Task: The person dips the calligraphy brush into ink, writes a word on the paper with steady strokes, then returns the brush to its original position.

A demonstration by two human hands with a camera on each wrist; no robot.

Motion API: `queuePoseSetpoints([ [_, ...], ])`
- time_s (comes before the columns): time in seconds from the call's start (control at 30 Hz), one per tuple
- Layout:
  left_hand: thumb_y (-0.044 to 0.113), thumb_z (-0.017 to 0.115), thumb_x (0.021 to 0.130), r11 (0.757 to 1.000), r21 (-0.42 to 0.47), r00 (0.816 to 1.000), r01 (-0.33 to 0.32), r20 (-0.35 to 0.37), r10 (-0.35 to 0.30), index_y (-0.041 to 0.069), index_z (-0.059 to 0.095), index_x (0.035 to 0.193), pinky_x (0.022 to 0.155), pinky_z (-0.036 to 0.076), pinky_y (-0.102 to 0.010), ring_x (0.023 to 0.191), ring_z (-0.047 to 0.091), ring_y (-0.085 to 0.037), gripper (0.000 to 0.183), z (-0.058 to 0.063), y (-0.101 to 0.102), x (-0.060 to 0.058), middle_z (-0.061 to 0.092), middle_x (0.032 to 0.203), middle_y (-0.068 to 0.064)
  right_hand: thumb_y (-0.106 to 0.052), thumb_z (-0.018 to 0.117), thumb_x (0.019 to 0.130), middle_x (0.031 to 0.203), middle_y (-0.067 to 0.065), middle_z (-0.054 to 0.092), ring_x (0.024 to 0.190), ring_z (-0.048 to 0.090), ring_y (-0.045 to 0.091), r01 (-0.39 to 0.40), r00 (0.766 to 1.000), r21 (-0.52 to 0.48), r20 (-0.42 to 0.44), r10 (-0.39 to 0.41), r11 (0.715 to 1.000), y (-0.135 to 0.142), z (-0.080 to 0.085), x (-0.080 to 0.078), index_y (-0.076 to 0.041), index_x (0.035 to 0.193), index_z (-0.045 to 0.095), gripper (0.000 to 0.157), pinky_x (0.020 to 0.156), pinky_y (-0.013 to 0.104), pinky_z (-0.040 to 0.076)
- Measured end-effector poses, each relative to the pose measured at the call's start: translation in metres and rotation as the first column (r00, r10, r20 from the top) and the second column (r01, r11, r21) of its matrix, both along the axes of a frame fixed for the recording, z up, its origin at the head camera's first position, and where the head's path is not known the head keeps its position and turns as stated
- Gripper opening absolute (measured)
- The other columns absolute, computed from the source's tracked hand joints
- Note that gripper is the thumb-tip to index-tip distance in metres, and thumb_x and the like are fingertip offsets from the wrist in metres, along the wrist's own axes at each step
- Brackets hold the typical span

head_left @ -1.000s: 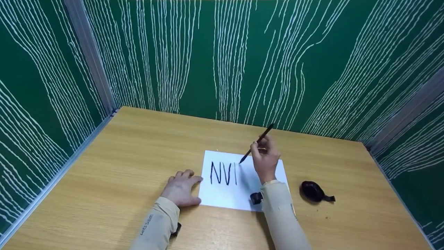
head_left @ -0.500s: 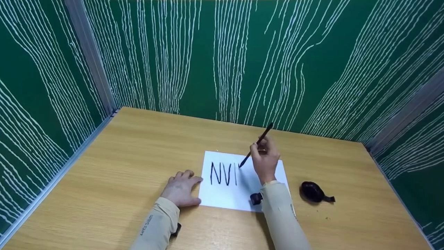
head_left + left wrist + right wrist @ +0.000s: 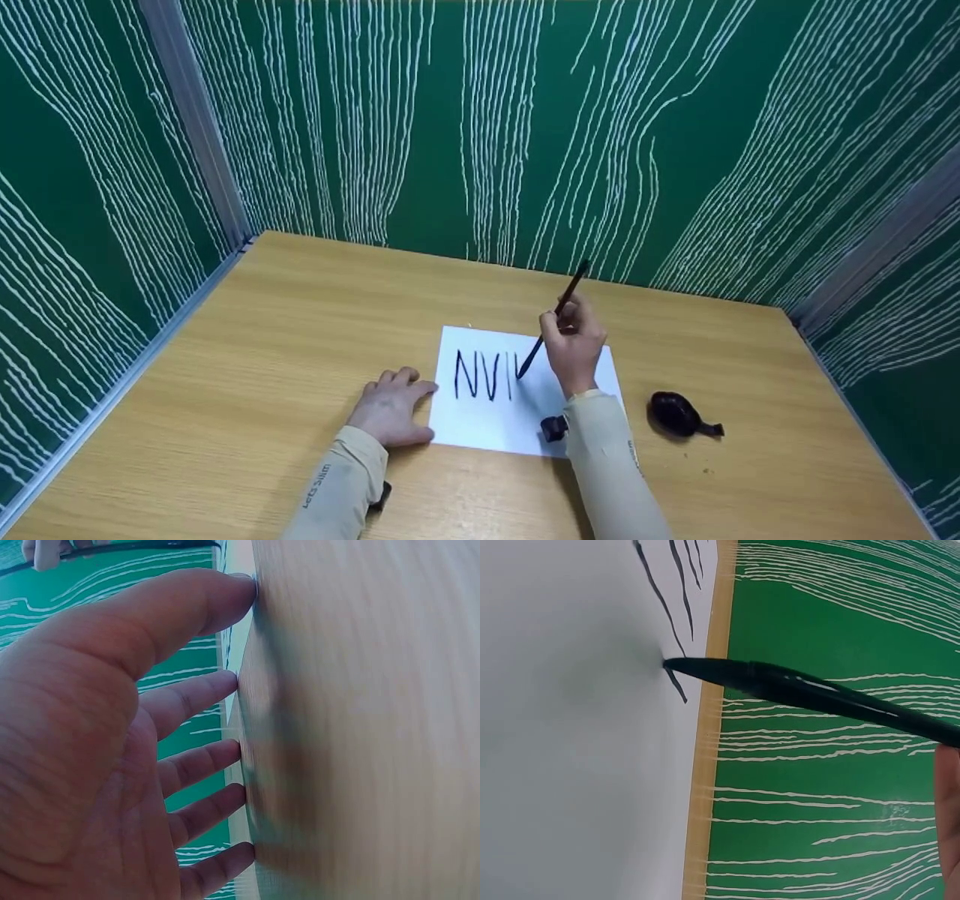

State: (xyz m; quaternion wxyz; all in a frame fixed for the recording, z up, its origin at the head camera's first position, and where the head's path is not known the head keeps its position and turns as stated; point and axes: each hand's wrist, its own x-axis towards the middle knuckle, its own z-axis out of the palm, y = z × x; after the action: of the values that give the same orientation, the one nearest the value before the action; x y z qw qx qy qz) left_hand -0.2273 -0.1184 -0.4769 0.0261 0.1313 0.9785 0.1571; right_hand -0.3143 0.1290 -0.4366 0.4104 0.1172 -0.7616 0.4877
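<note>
My right hand (image 3: pixel 576 351) pinches a slim black paintbrush (image 3: pixel 574 286), tilted with its upper end away from me. Its pointed tip touches a white sheet of paper (image 3: pixel 480 431), as the right wrist view of the brush (image 3: pixel 817 695) also shows. Black strokes on the sheet read N, V and I, with a short line at the tip. My left hand (image 3: pixel 390 409) rests with spread fingers at the paper's left edge. In the left wrist view, the thumb (image 3: pixel 187 604) and fingertips press on the surface at the sheet's edge.
A black dish (image 3: pixel 673 414) with a short handle stands to the right of the paper on the wooden table (image 3: pixel 300 315). Small crumbs lie near it. Green walls (image 3: pixel 427 150) with white wavy lines enclose the table at the back and sides.
The brush tip has moved down the paper toward me, leaving a short black line to the right of the I. My left hand has stayed put.
</note>
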Motion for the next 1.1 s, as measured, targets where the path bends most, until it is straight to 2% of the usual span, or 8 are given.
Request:
queuePoseSetpoints([
  [0.2, 0.044, 0.064, 0.064, 1.0, -0.017, 1.0, 0.011, -0.024, -0.011, 0.026, 0.048, 0.124, 0.085, 0.033, -0.051, 0.114, 0.038, -0.03, 0.065, -0.001, -0.001, 0.0, 0.042, 0.127, -0.007, -0.001, 0.058, 0.073, 0.066, -0.002, 0.059, 0.057, 0.053, 0.009, -0.016, 1.0, -0.007, -0.019, 0.016, 1.0, 0.006, -0.012, -0.012, -0.015, 0.09, 0.058, 0.022, 0.05, 0.027, 0.048],
  [0.33, 0.044, 0.064, 0.064, 1.0, -0.012, 1.0, 0.007, -0.011, -0.007, 0.026, 0.047, 0.124, 0.087, 0.033, -0.05, 0.115, 0.037, -0.03, 0.066, 0.0, -0.001, 0.0, 0.041, 0.128, -0.007, -0.007, 0.057, 0.075, 0.067, -0.005, 0.058, 0.057, 0.053, 0.007, -0.025, 0.999, -0.003, -0.025, 0.025, 1.0, 0.007, -0.012, -0.012, -0.017, 0.09, 0.058, 0.018, 0.051, 0.022, 0.047],
  [0.53, 0.044, 0.064, 0.063, 1.0, -0.017, 1.0, 0.006, -0.008, -0.006, 0.026, 0.047, 0.124, 0.087, 0.033, -0.05, 0.115, 0.037, -0.03, 0.066, 0.001, 0.0, 0.0, 0.041, 0.128, -0.007, -0.012, 0.056, 0.075, 0.066, -0.007, 0.057, 0.056, 0.052, 0.006, -0.032, 0.999, 0.01, -0.03, 0.032, 0.999, 0.007, -0.011, -0.01, -0.017, 0.088, 0.058, 0.014, 0.049, 0.021, 0.045],
  [0.83, 0.045, 0.064, 0.063, 1.0, -0.025, 1.0, -0.001, -0.004, 0.001, 0.027, 0.047, 0.124, 0.087, 0.033, -0.05, 0.115, 0.038, -0.03, 0.066, 0.0, 0.001, 0.0, 0.041, 0.128, -0.006, -0.009, 0.057, 0.074, 0.066, -0.005, 0.058, 0.056, 0.052, 0.006, -0.037, 0.999, 0.025, -0.03, 0.038, 0.999, 0.008, -0.009, -0.007, -0.014, 0.086, 0.058, 0.014, 0.048, 0.02, 0.045],
  [1.1, 0.043, 0.064, 0.063, 1.0, 0.003, 1.0, 0.009, -0.012, -0.009, 0.026, 0.048, 0.123, 0.087, 0.032, -0.051, 0.116, 0.036, -0.03, 0.064, -0.001, 0.0, 0.001, 0.042, 0.127, -0.007, 0.001, 0.054, 0.072, 0.066, -0.002, 0.059, 0.056, 0.053, 0.01, -0.034, 0.993, -0.096, -0.117, 0.023, 0.995, 0.015, 0.001, -0.008, -0.012, 0.088, 0.058, 0.021, 0.046, 0.022, 0.045],
])
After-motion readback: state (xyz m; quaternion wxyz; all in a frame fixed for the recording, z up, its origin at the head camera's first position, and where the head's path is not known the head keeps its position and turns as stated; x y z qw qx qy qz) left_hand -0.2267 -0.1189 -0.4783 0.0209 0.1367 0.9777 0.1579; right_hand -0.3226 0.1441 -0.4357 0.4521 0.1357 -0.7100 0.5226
